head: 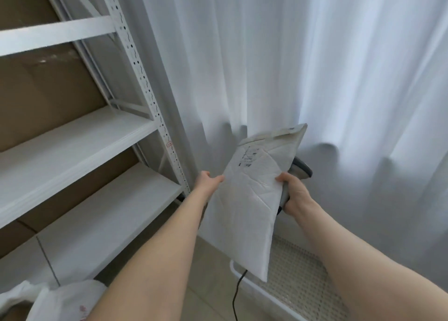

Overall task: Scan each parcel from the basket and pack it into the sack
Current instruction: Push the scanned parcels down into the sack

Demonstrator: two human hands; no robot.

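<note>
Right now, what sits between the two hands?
Head view: the white padded parcel spans the gap, left hand at one edge, right hand with the scanner at the other.

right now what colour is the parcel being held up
The parcel is white with a patch of small black print; best seen in the head view.

Forearms bare to frame edge (upper arms out of view); left hand, right hand likewise bare.
</note>
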